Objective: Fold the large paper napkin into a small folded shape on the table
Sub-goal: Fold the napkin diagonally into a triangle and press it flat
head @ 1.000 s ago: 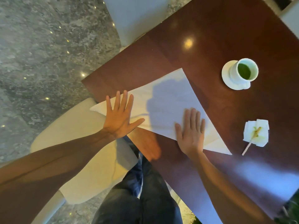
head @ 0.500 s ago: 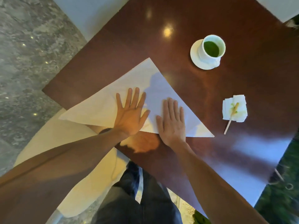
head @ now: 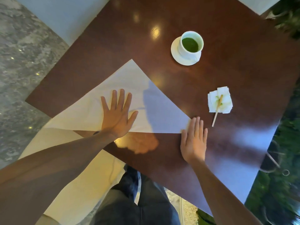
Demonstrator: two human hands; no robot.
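While the large paper napkin (head: 123,101) lies on the dark wooden table (head: 227,82) as a flat triangle, both hands are on it or at its edge. Its long folded edge is on the side of the person, its top corner points away toward the middle of the table, and its left corner goes over the table edge and hangs above a pale chair seat (head: 68,159).

The left hand (head: 117,116) lies flat on the middle part of the napkin, palm down, with the fingers straight and spread and the thumb out to the right. It presses the paper and grips nothing.

The right hand (head: 194,140) is also flat, with straight fingers close together. Its fingertips cover the right corner of the napkin, and the palm rests on the bare wood just beside this corner. It does not hold anything.

Farther on the table, well apart from the napkin, a white cup (head: 191,43) with green drink stands on a white saucer (head: 177,57). To the right of the napkin lies a small crumpled tissue (head: 225,104) with green stains, and a thin wooden stick (head: 217,111) lies across it.
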